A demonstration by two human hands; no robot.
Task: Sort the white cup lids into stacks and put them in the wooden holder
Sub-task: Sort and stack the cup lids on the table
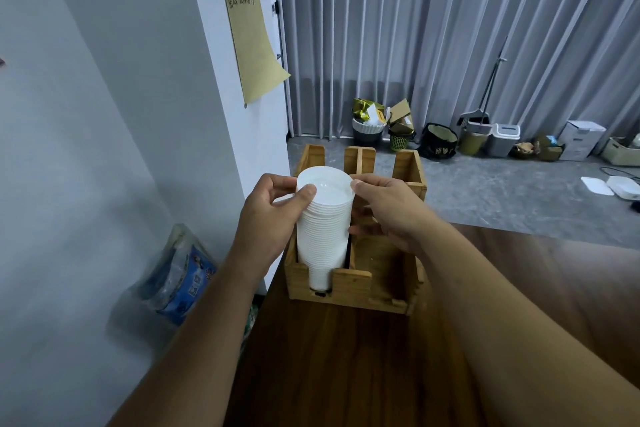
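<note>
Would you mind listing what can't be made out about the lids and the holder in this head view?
- Bottom of the lid stack: hidden by the wooden holder front wall.
- Lid count: the edges are too fine to tell.
- Holder's right compartment floor: covered by the right hand and forearm.
- Left hand fingers: hidden behind the stack; only the thumb shows.
- Writing on the hanging paper roll: too small to read.

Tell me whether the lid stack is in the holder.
In: the lid stack stands upright in the holder left slot, both hands steadying it.
</note>
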